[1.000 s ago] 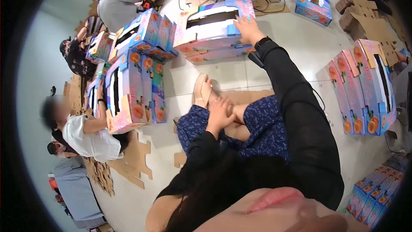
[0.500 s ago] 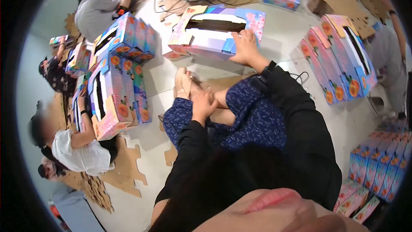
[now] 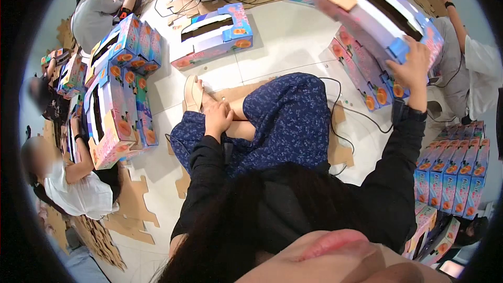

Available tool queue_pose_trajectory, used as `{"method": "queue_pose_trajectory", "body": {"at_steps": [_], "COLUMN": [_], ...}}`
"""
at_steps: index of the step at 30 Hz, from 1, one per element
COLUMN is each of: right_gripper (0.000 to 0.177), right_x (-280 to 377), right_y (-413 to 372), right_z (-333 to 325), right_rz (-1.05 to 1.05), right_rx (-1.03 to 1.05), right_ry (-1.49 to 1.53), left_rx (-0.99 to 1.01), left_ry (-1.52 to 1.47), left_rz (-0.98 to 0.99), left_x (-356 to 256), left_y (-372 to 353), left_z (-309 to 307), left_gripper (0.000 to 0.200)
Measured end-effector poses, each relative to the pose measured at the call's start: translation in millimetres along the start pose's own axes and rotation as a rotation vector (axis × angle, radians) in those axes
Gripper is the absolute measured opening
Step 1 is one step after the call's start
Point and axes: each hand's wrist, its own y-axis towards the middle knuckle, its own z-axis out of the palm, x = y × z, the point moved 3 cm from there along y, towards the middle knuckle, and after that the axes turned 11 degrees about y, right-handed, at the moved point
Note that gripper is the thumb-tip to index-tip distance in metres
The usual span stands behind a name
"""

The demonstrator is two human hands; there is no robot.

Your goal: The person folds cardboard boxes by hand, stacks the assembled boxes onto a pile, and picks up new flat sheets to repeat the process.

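Note:
My right hand [image 3: 414, 68] is closed on the near end of a printed cardboard carton [image 3: 361, 13] with a long slot in its top. The carton is tilted and raised above a row of similar cartons [image 3: 359, 68] on the right. My left hand [image 3: 217, 119] lies on my lower leg near the ankle, holding nothing. Ahead of my feet, another slotted carton [image 3: 212, 35] rests on the floor.
Stacked cartons [image 3: 112, 120] stand on the left, beside a seated person in white [image 3: 78, 183]. More cartons [image 3: 450, 167] stand in rows at lower right. A black cable [image 3: 361, 112] and cardboard pieces [image 3: 136, 204] lie on the floor. Another person [image 3: 456, 57] sits at right.
My right hand has lifted the carton from the floor ahead and carried it right, over the cartons there. Another carton now shows where it was. My left hand stays on my leg.

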Motion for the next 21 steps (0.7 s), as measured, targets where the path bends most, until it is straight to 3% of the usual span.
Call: {"method": "queue_pose_trajectory", "body": {"at_steps": [5,8,11,13,14,16,17,20,21], "right_gripper": [0.081,0.084,0.096,0.105,0.106,0.108,0.104,0.093,0.088], "right_x": [-77.4,-125.0,-180.2,-178.2,-171.7,-94.6,-85.3,-32.5,14.0], "right_y": [1.3,1.8,-2.9,2.7,1.8,7.8,18.8,42.4,54.7], "right_z": [2.5,23.6,65.4,69.5,69.6,49.3,63.5,139.3,155.4], "right_rz": [0.138,0.191,0.339,0.445,0.45,0.444,0.409,0.035,-0.042], "right_rx": [-0.013,0.066,0.356,0.493,0.481,0.44,0.443,0.289,0.483], "right_ry": [-0.064,-0.091,-0.036,0.0,-0.188,-0.557,-0.575,-0.169,-0.06], "left_rx": [-0.088,-0.044,-0.023,-0.051,-0.066,-0.121,-0.147,-0.105,-0.098], "left_ry": [0.0,-0.021,-0.015,-0.015,-0.018,-0.021,-0.02,-0.045,-0.066], "left_rz": [0.037,0.02,0.005,0.009,0.007,0.025,0.027,0.013,0.002], "left_x": [1.8,0.1,-1.3,0.9,1.8,1.7,2.0,2.0,4.7], "left_y": [-3.1,-2.5,-1.6,-1.5,-2.2,-1.2,-2.8,-1.5,0.5], "left_z": [3.5,-0.6,-2.5,1.3,2.4,4.0,4.9,0.8,7.2], "left_gripper": [0.038,0.037,0.038,0.038,0.038,0.034,0.032,0.03,0.029]}}
